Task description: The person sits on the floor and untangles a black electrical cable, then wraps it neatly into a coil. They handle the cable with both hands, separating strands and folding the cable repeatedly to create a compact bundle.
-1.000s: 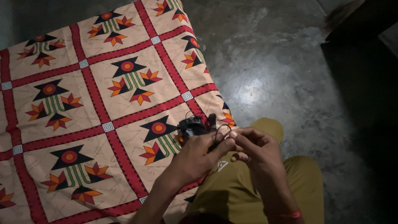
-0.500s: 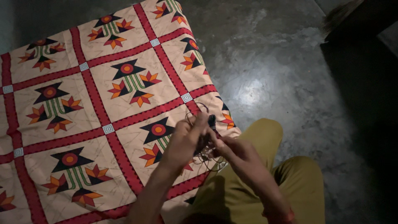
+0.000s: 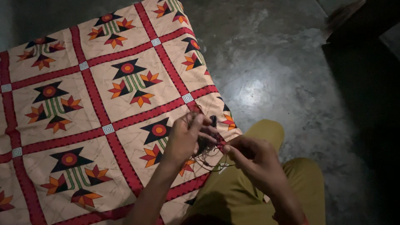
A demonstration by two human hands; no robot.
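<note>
My left hand point(image 3: 185, 137) is closed around a small dark object with thin tangled wires point(image 3: 207, 143), held over the near right corner of a patterned cloth point(image 3: 104, 91). Beside it, my right hand point(image 3: 250, 156) pinches thin wire strands that hang from that object. The object is mostly hidden behind my left fingers, so its shape is unclear. Both hands sit just above the cloth's edge, over my lap in olive trousers point(image 3: 250, 196).
The cloth is beige with red bands and orange and black flower motifs, covering a raised surface. To the right lies a grey concrete floor point(image 3: 283, 79) with a bright glare patch. A dark shape point(image 3: 366, 54) fills the upper right corner.
My left hand shifted left and lowered over the dark object, covering it. My right hand moved down and right, drawing the wire strands outward. The object was visible above my fingers a second ago.
</note>
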